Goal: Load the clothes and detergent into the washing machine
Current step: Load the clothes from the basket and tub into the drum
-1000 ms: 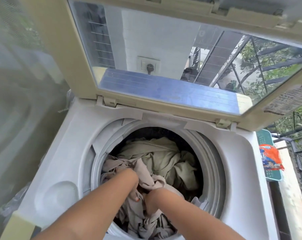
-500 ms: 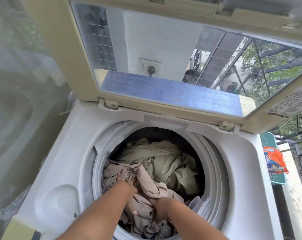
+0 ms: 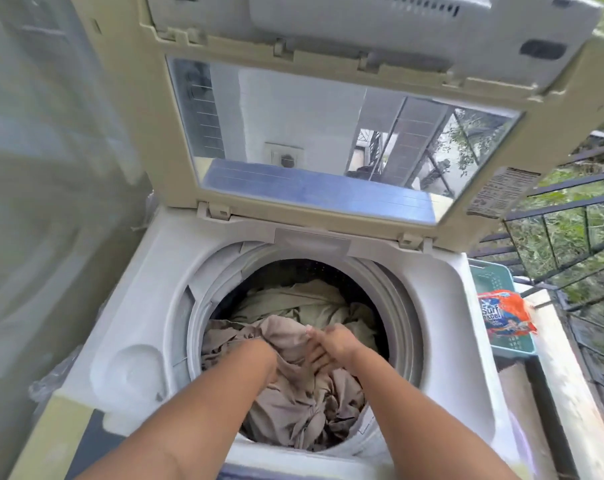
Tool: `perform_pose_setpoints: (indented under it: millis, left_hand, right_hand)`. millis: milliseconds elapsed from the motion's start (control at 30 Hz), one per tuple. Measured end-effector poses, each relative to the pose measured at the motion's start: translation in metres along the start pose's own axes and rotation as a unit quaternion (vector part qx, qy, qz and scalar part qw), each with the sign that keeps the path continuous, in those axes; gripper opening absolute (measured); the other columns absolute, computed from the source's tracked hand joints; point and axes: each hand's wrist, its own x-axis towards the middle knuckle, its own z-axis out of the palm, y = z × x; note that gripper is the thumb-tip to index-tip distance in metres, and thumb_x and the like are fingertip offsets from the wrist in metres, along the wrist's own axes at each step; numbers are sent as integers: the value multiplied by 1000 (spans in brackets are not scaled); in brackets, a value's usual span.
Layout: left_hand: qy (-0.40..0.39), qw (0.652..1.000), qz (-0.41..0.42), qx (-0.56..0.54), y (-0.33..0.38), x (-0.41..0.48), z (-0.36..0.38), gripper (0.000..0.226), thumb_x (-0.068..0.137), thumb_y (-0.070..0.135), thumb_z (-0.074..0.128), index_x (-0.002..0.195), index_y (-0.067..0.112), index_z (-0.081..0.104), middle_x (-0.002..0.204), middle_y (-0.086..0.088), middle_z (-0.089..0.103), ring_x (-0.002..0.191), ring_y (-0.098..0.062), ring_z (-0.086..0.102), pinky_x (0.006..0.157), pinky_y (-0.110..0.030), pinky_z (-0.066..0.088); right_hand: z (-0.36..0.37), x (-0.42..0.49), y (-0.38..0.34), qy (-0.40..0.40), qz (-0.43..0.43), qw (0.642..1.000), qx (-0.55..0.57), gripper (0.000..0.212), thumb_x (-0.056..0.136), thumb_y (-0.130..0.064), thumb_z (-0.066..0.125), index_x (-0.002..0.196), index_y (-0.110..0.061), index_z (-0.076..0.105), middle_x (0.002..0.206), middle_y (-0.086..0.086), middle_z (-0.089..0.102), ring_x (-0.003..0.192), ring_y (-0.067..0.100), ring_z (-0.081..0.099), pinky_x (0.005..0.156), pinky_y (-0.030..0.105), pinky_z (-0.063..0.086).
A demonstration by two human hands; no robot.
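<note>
A top-loading washing machine stands open with its lid raised. Inside the drum lie a pale green cloth at the back and a taupe cloth in front. Both my arms reach into the drum. My left hand grips a bunched fold of the taupe cloth, its fingers buried in the fabric. My right hand pinches the same cloth just to the right. An orange and blue detergent packet lies on a green basket to the right of the machine.
The green plastic basket sits on a ledge beside the machine's right side. A dark metal railing with greenery behind it runs along the right. A blurred grey wall closes off the left.
My hands have risen from deep in the drum and come together, lifting a fold of the taupe cloth. The camera has tilted up, so more of the lid shows.
</note>
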Motion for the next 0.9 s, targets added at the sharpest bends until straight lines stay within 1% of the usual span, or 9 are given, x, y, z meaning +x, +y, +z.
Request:
perform_pose_setpoints:
  millis: [67, 100, 167, 233, 300, 467, 667, 833, 900]
  left_hand:
    - [-11, 996, -11, -82, 8, -17, -7, 65, 82, 46, 65, 139, 22, 45, 145, 1, 45, 129, -24, 47, 106, -39, 42]
    - [12, 991, -26, -133, 10, -22, -14, 57, 81, 46, 67, 130, 20, 53, 139, 0, 52, 123, -25, 53, 103, -39, 44]
    - [134, 980, -7, -146, 13, -27, -27, 30, 79, 40, 67, 102, 21, 65, 119, -5, 65, 107, -27, 62, 91, -37, 52]
    - [283, 951, -4, -128, 18, -37, -40, 26, 82, 36, 61, 100, 19, 68, 111, -7, 67, 101, -28, 64, 81, -33, 51]
    - [358, 926, -13, -122, 29, -42, -48, 27, 86, 37, 57, 105, 21, 68, 108, -6, 69, 98, -27, 65, 77, -31, 49]
    - [435, 891, -7, -129, 62, -58, -58, 25, 89, 26, 52, 111, 23, 64, 111, -5, 66, 102, -27, 63, 82, -35, 49]
    - [489, 864, 25, -119, 105, -70, -62, 29, 91, 23, 46, 117, 19, 60, 116, -8, 60, 109, -30, 59, 84, -38, 49]
    - [569, 814, 22, -119, 169, -91, -68, 26, 93, 21, 41, 103, 16, 65, 107, -6, 66, 102, -26, 61, 71, -32, 43]
    - [586, 798, 28, -138, 199, -99, -73, 27, 94, 23, 41, 100, 14, 66, 104, -7, 67, 100, -28, 61, 70, -32, 43]
  right_hand:
    - [-5, -8, 0, 81, -50, 995, -20, 27, 89, -26, 62, 70, -7, 60, 67, 13, 63, 49, 19, 60, 54, 32, 51]
    - [-9, -12, 0, 115, -74, 989, -49, 23, 86, -21, 64, 68, -9, 60, 66, 9, 63, 52, 19, 60, 55, 32, 52]
    - [-14, -24, -4, 156, -108, 978, -92, 11, 83, -19, 64, 75, -12, 63, 69, 3, 62, 63, 19, 60, 64, 34, 54]
    - [-16, -39, -7, 161, -118, 974, -104, 13, 84, -22, 64, 92, -12, 65, 80, 3, 63, 74, 19, 59, 71, 34, 53]
    - [-16, -54, -11, 165, -124, 971, -122, 21, 83, -22, 65, 102, -12, 65, 86, 2, 62, 81, 18, 59, 67, 30, 50]
    - [-26, -81, -13, 210, -184, 942, -186, 34, 81, -15, 63, 115, -10, 65, 114, 10, 68, 108, 25, 61, 88, 29, 45]
    - [-49, -116, 5, 265, -243, 910, -206, 47, 83, -11, 54, 131, -10, 54, 125, 13, 61, 119, 28, 54, 94, 29, 41]
    - [-83, -144, 34, 348, -298, 864, -209, 30, 81, -3, 48, 107, -2, 62, 107, 17, 60, 104, 36, 53, 84, 37, 43]
    - [-104, -158, 49, 368, -314, 851, -203, 28, 81, -3, 49, 106, 1, 61, 110, 17, 59, 105, 36, 53, 86, 40, 44]
